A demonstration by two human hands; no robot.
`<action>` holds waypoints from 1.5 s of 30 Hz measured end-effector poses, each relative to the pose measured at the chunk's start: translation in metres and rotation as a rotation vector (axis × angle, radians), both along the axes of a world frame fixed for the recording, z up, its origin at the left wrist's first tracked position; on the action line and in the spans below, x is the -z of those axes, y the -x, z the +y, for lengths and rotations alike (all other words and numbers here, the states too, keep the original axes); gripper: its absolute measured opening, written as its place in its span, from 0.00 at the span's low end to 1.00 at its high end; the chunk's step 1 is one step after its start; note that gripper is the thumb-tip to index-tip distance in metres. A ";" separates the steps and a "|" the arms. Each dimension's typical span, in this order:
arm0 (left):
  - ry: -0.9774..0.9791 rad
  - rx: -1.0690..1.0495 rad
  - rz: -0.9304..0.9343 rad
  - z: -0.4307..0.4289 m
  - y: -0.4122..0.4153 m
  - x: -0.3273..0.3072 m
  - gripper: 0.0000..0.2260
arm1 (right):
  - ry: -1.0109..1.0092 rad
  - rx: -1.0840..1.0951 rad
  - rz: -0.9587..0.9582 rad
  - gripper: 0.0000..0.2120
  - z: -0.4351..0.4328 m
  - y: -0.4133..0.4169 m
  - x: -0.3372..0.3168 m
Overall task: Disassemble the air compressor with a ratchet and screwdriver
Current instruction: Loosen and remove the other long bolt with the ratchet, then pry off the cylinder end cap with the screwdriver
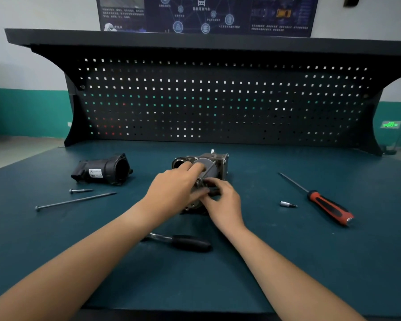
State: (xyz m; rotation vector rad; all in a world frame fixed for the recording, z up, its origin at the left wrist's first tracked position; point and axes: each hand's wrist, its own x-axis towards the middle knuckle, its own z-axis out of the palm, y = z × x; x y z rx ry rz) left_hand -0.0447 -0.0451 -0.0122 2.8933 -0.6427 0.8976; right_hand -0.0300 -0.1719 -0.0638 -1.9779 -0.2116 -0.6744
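Teal bench [56, 246] — left hand [171, 189] and right hand [223, 203] grip the compressor [210, 166].

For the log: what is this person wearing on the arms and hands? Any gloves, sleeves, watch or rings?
Nothing shows on either. The left hand and right hand are ungloved, with no ring that can be seen. The left forearm and right forearm are bare down to the frame's bottom edge: no sleeve, cuff, watch or band in view.
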 end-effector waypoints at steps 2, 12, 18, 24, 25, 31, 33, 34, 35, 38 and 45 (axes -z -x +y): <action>-0.062 -0.072 -0.013 -0.005 -0.008 0.001 0.18 | -0.003 -0.002 -0.004 0.13 0.000 -0.001 0.001; 0.079 0.292 -0.140 0.017 0.016 -0.001 0.10 | -0.007 0.004 -0.005 0.14 0.002 -0.004 0.002; 0.097 0.354 -0.221 0.041 0.037 0.010 0.06 | -0.002 -0.019 0.035 0.14 0.003 -0.003 0.004; 0.178 0.338 -0.235 0.059 0.049 0.015 0.06 | 0.040 -0.026 0.004 0.17 0.004 -0.003 0.006; 0.176 0.338 -0.218 0.061 0.051 0.016 0.06 | 0.040 -0.034 0.004 0.18 0.005 -0.003 0.005; 0.183 0.279 -0.298 0.065 0.068 0.020 0.11 | 0.087 -0.080 -0.007 0.24 0.004 0.000 0.007; 0.183 0.304 -0.314 0.075 0.075 0.020 0.06 | 0.117 -0.086 -0.020 0.25 0.005 -0.001 0.007; 0.180 0.316 -0.300 0.080 0.078 0.019 0.04 | 0.129 -0.088 -0.028 0.25 0.006 -0.001 0.006; 0.175 0.322 -0.274 0.084 0.081 0.020 0.04 | 0.139 -0.092 -0.035 0.24 0.007 -0.001 0.006; 0.159 0.314 -0.240 0.088 0.086 0.020 0.06 | 0.188 -0.100 -0.066 0.22 0.010 0.001 0.007; 0.322 0.368 -0.336 0.105 0.102 0.025 0.03 | 0.287 -0.073 -0.117 0.22 0.012 0.003 0.006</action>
